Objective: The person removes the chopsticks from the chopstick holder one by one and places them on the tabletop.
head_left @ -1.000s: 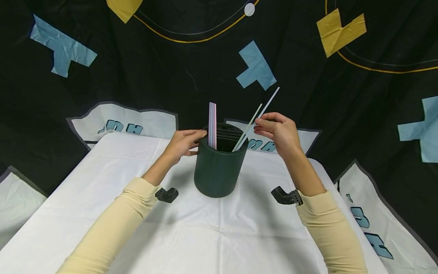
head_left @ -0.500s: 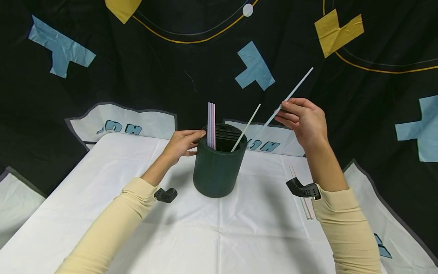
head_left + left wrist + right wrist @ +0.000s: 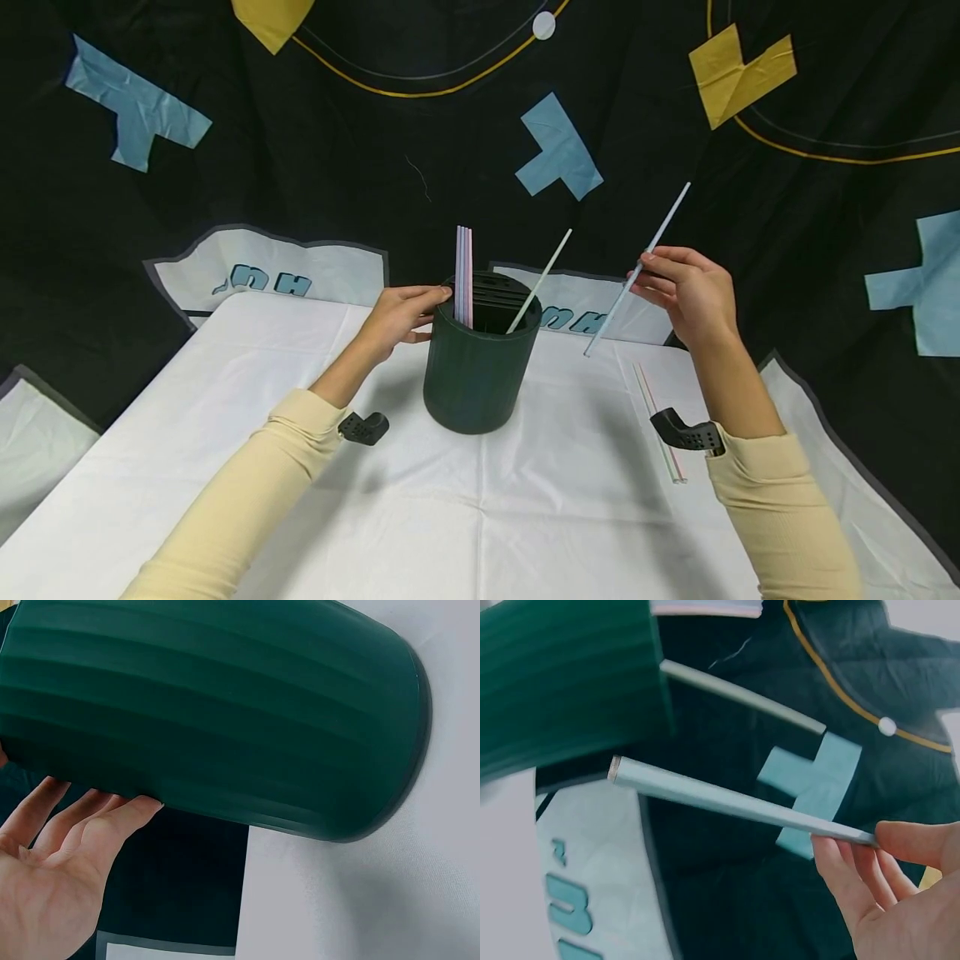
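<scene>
My left hand holds the upper left side of a dark green cylindrical holder, thumb at its rim; in the left wrist view the fingertips touch its wall. Pale pink and lilac straws stand upright at the holder's left side. A pale green straw leans out to the right. My right hand pinches a pale blue straw between thumb and fingers, right of the holder and apart from it. Its lower end shows near the holder's wall in the right wrist view.
Two or more thin straws, red and green, lie on the white tablecloth at the right, partly beneath the wrist camera. Black slots fill the back of the holder's top. A dark curtain hangs behind the table.
My right hand has lifted the pale blue straw out of the holder and moved right, then slightly down. The straws on the table have come into view. My left hand stays put.
</scene>
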`<state>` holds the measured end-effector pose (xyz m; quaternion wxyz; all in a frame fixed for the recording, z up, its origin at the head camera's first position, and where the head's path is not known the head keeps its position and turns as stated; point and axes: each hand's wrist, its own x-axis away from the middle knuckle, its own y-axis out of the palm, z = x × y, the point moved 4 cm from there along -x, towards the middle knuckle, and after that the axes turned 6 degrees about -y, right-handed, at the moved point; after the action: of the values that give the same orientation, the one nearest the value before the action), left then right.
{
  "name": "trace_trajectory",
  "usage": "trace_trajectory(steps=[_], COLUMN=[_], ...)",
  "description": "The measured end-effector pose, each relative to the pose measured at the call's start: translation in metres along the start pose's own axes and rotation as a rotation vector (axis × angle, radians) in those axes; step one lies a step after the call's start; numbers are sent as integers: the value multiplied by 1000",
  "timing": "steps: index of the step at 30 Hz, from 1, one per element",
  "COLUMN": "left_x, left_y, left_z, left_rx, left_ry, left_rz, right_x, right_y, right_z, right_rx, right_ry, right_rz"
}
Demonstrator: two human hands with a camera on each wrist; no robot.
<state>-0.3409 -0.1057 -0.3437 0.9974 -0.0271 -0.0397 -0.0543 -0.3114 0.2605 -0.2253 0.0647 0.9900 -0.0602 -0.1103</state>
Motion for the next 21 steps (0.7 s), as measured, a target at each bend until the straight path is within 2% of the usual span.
trace_trajectory(steps=[11,17,21], left_x=[-2,-2,-2], left_y=[-1,-1,0], left_z=[-1,-1,-2], left_rx=[-1,8,11], left_ry=[-2,-3,-6], left_rz=[-3,-5,-8], right_x=[-5,-7,-9], right_y=[-41,-65,-82], right_z=[38,61,80], right_rx=[19,76,75], right_ry=[173,216,257], right_rz=[8,-4,5])
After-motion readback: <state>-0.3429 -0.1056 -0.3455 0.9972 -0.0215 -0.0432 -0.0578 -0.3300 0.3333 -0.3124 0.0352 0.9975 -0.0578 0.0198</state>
